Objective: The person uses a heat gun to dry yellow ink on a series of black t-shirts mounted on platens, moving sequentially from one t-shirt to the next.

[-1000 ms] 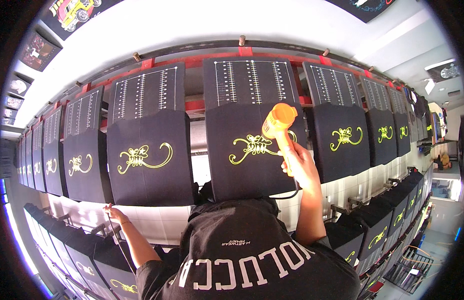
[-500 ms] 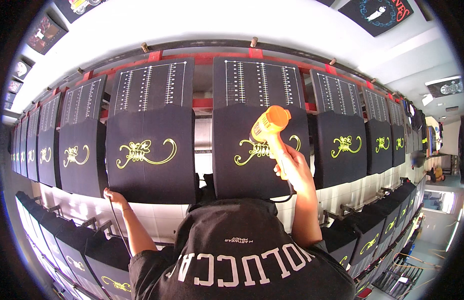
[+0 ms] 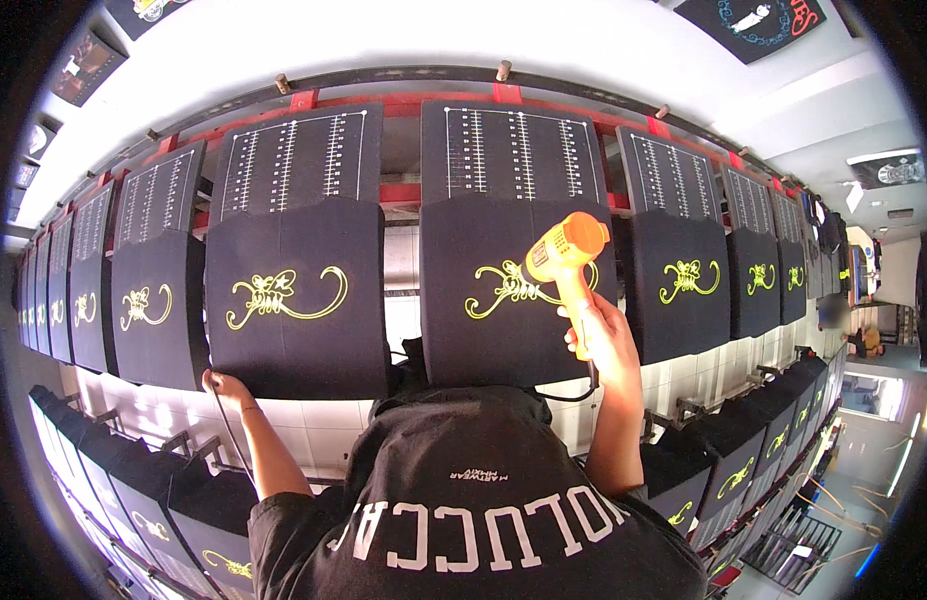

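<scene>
Right grip (image 3: 605, 345) clamped on the orange heat gun (image 3: 563, 252), aimed at the yellow print (image 3: 508, 288); left grip (image 3: 223, 385) pinching the cord (image 3: 228, 430) clear.

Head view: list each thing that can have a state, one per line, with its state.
Heat gun: held up in the right hand, nozzle aimed at the middle shirt's print.
Middle shirt: stretched flat on its board, yellow print showing.
Left shirt: flat on its board, lower corner touched by the left hand.
Cord: hanging slack below the left hand.
</scene>
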{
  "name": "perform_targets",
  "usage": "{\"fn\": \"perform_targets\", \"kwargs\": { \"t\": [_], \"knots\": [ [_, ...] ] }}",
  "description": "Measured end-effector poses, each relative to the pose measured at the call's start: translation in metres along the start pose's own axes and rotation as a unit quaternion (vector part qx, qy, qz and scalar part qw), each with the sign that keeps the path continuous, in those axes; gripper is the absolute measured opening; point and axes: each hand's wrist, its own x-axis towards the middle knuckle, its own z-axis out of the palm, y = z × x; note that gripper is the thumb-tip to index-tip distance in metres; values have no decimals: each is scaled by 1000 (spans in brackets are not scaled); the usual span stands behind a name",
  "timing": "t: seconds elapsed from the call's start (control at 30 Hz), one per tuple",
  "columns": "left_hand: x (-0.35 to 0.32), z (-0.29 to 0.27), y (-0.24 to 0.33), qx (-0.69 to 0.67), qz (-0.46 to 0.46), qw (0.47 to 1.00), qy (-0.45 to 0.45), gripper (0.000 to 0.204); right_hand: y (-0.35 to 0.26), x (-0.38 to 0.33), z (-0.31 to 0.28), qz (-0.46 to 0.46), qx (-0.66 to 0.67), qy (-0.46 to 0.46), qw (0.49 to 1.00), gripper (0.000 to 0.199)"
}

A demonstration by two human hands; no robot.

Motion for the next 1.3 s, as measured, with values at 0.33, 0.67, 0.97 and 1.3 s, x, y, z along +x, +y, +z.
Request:
{"fn": "perform_targets", "kwargs": {
  "t": [0.33,0.67,0.97,1.3],
  "knots": [
    [-1,2,5,19,-22,999,17,30,-2,-25,0,14,-22,33,999,44],
    [-18,-4,42,12,-58,998,-1,31,7,-43,-4,8,-65,56,996,47],
    [-9,1,16,-10,-19,1000,10,31,8,-38,9,9,-27,-1,1000,48],
    [-12,-7,30,25,-67,997,-9,36,0,-22,17,-18,-53,15,998,39]
  ]
}}
